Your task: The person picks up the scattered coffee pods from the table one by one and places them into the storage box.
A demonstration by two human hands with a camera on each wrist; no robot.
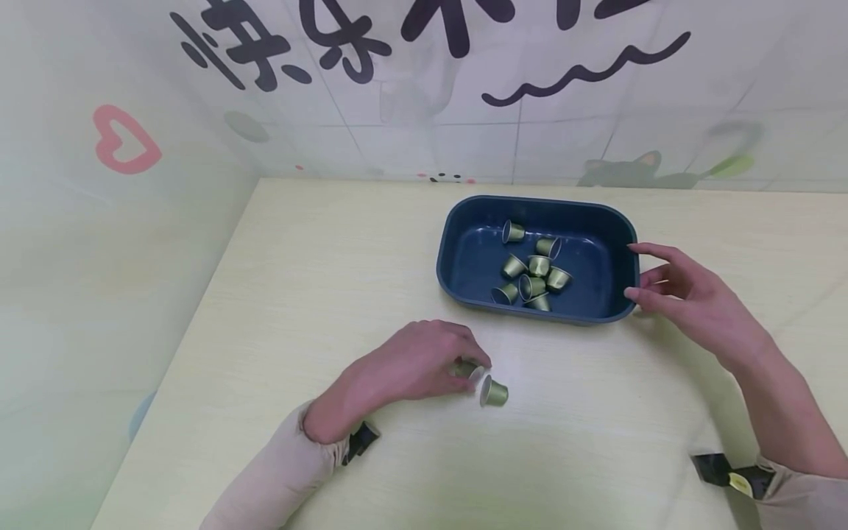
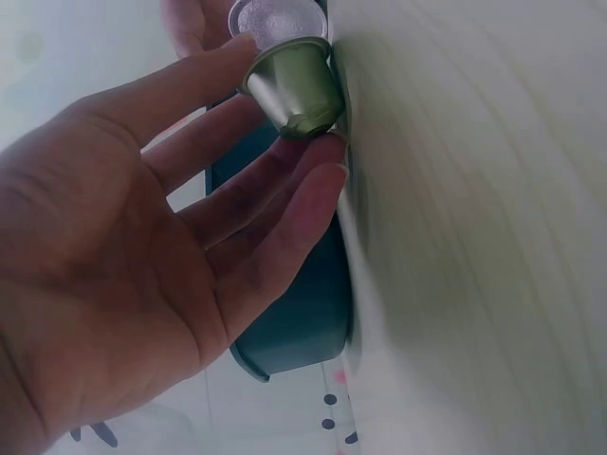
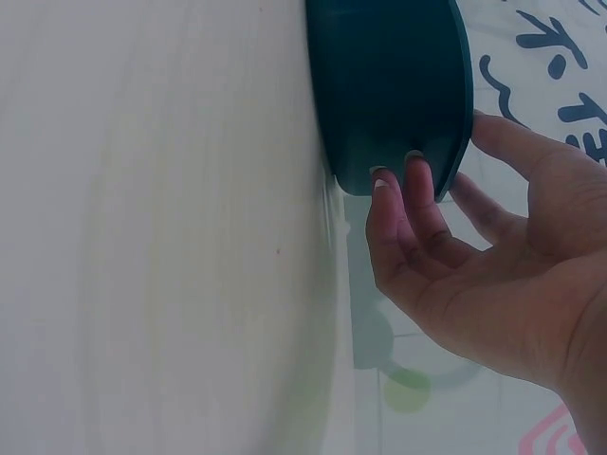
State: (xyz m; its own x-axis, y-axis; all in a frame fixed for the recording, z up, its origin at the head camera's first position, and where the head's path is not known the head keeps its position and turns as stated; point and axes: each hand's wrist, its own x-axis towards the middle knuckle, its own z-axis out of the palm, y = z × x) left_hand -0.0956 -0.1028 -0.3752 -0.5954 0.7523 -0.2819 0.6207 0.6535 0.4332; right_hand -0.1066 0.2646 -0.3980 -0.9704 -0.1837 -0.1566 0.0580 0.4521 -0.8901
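Observation:
My left hand [image 1: 414,361] is low over the table in front of the container, with thumb and fingertips around a green coffee capsule [image 2: 299,87]. Right beside it a second green capsule [image 1: 495,391] lies on its side; its silvery lid shows in the left wrist view. A dark blue rectangular container [image 1: 457,298] stands behind, holding several more green capsules [image 1: 539,266] near its middle. My right hand [image 1: 702,302] grips the container's right end, thumb and index finger over the rim and other fingers against the outer wall.
The pale wood-grain table [image 1: 318,258] runs back to a white printed wall sheet [image 1: 424,140] just behind the container. On the left, another sheet with a pink heart [image 1: 126,140] borders the table. Black straps [image 1: 732,475] are at both wrists.

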